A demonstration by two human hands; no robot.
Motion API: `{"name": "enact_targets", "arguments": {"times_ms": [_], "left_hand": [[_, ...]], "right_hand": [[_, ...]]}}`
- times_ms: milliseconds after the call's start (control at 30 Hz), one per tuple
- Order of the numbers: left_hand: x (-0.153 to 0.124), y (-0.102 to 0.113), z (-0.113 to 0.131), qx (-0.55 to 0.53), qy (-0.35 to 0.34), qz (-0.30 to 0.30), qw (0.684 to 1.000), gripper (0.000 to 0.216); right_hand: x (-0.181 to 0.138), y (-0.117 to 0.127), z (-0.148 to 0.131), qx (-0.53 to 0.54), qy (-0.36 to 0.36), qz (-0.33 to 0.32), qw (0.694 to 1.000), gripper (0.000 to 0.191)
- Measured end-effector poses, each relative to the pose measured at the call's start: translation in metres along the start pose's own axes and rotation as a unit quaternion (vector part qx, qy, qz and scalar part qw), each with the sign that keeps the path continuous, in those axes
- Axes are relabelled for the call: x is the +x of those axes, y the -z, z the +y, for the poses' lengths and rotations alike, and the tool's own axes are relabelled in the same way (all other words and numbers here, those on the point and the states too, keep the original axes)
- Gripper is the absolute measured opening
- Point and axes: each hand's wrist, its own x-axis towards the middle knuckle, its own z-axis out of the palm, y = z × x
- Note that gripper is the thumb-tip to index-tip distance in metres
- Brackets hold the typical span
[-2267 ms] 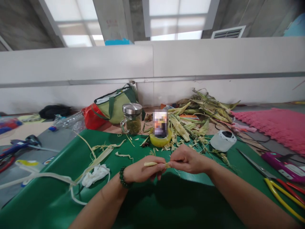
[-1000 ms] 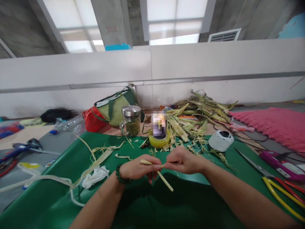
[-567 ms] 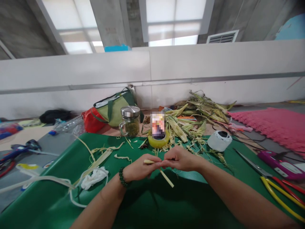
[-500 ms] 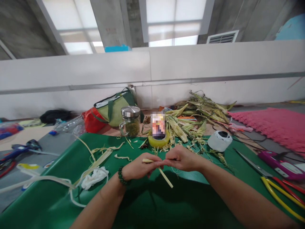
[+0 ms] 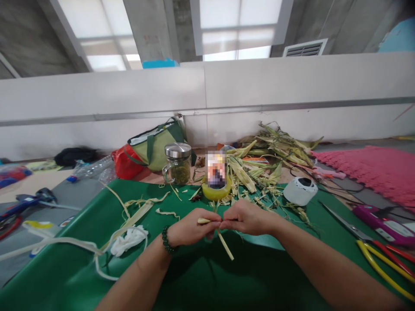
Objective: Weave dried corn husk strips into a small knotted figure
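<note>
Over the green mat (image 5: 81, 268), my left hand (image 5: 189, 228) and my right hand (image 5: 247, 217) meet fingertip to fingertip. Both pinch a pale yellow husk strip (image 5: 225, 246). One short end pokes out above my left fingers; the longer end hangs down and to the right below the hands. A dark bead bracelet (image 5: 166, 240) circles my left wrist. Just behind the hands stands a yellow tape roll (image 5: 216, 193) with a blurred object on it.
A pile of corn husks (image 5: 275, 151) lies at the back. A lidded glass jar (image 5: 177, 164), a green bag (image 5: 155, 140), a white tape roll (image 5: 300, 190), scissors (image 5: 346, 222), yellow-handled pliers (image 5: 382, 259), a pink mat (image 5: 376, 166) and a glue gun (image 5: 26, 201) surround the mat. Loose husk strips (image 5: 136, 211) lie left.
The husk strip, short and level between my fingers at first, now has a long end hanging below the hands. My fingertips have drawn closer together.
</note>
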Motion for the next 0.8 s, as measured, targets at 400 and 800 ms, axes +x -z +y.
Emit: {"name": "enact_targets", "arguments": {"times_ms": [400, 800], "left_hand": [[-0.003, 0.007, -0.002, 0.025, 0.007, -0.027, 0.999, 0.046], [-0.004, 0.013, -0.005, -0.027, 0.037, -0.041, 0.998, 0.046]], "right_hand": [[-0.001, 0.002, -0.002, -0.016, 0.002, 0.003, 1.0, 0.045], [-0.003, 0.001, -0.007, -0.023, 0.022, 0.0, 0.999, 0.045]]}}
